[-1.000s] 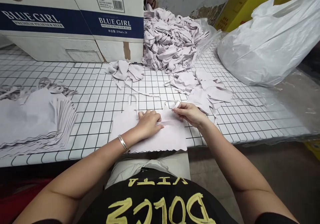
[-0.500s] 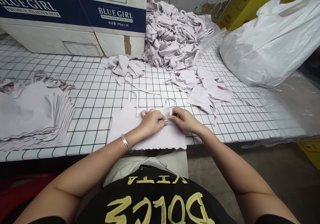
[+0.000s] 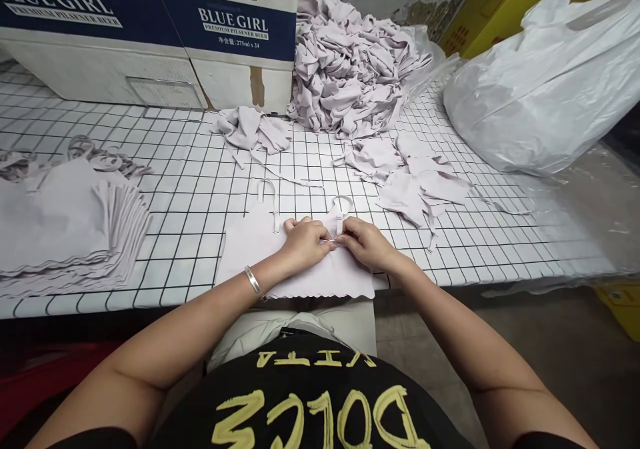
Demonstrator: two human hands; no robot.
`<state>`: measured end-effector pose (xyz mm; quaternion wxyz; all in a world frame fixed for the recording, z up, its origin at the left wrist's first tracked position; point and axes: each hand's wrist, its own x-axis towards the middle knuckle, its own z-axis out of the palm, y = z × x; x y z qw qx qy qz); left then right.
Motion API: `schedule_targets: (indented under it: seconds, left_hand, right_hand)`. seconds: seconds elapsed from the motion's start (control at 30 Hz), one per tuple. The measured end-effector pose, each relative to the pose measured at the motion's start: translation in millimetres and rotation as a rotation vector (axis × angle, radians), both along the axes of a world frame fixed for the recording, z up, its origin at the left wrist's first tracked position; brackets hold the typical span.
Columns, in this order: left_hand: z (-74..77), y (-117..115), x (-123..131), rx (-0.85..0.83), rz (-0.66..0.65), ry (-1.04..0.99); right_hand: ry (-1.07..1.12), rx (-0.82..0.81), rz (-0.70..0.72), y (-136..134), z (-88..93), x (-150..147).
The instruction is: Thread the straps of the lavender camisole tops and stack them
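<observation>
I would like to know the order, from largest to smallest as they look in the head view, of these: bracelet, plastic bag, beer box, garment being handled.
1. Beer box
2. Plastic bag
3. Garment, partly covered
4. Bracelet

The picture edge cuts the box, so only visible parts are ranked.

On the table [image 3: 185, 185], around the garment [image 3: 245, 249], lay a stack [image 3: 55, 215] at 9 o'clock, carton [image 3: 150, 55] at 11, heap [image 3: 350, 69] at 12, bag [image 3: 540, 95] at 2.

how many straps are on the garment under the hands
2 on the garment: the left strap beyond the left hand, the right strap beside the right hand. Neither is fully hidden.
</observation>
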<state>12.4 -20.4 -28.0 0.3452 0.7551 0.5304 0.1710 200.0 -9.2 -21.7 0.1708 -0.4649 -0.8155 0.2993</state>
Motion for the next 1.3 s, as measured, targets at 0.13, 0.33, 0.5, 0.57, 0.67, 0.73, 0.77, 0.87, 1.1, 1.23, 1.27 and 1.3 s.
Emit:
schedule_targets:
  seconds: [0.13, 0.33, 0.5, 0.57, 0.67, 0.73, 0.77, 0.87, 1.1, 1.23, 1.27, 1.3]
  left_hand:
    - [1.0, 0.0, 0.1, -0.005, 0.000, 0.002]
    - [-0.2, 0.3, 0.2, 0.007, 0.001, 0.008]
    - [0.5, 1.4, 1.9, 0.001, 0.003, -0.003]
    - [1.5, 1.9, 2.1, -0.005, -0.002, 0.001]
    - [1.9, 1.6, -0.6, -0.002, -0.023, -0.016]
    - [0.6, 1.2, -3.3, -0.001, -0.033, -0.035]
    - [-0.4, 1.3, -4.1, 0.001, -0.036, -0.040]
    - [-3.4, 3.4, -1.5, 0.000, -0.053, -0.017]
    - [6.8, -8.7, -13.4, 0.137, -0.036, 0.106]
    - [13.9, -52.9, -86.0, 0.306, 0.385, 0.358]
    - [13.4, -64.8, -104.8, 0.259, 0.478, 0.430]
    - [12.0, -75.3, -120.5, 0.210, 0.531, 0.490]
  right_hand:
    - [-0.055, 0.134, 0.062, -1.4, -0.4, -3.1]
    - [-0.093, 0.246, 0.087, -3.2, -2.8, -5.9]
    - [0.010, 0.186, 0.041, -5.9, -10.5, -10.7]
    - [0.094, 0.151, -0.002, -8.3, -14.1, -12.6]
    - [0.195, 0.075, -0.088, -13.1, -14.7, -13.4]
    - [0.276, -0.066, -0.159, -15.6, -10.4, -13.7]
    - [0.331, -0.163, -0.184, -15.7, -7.3, -14.6]
    - [0.526, -0.438, -0.244, -4.6, 1.5, -22.0]
    - [0.125, -0.246, -0.416, 69.5, 31.1, -17.5]
    - [-0.310, -0.041, -0.521, 32.1, 47.3, 20.9]
    - [-0.343, -0.152, -0.476, 12.6, 45.3, 28.7]
    - [-0.345, -0.255, -0.434, -7.7, 41.2, 34.3]
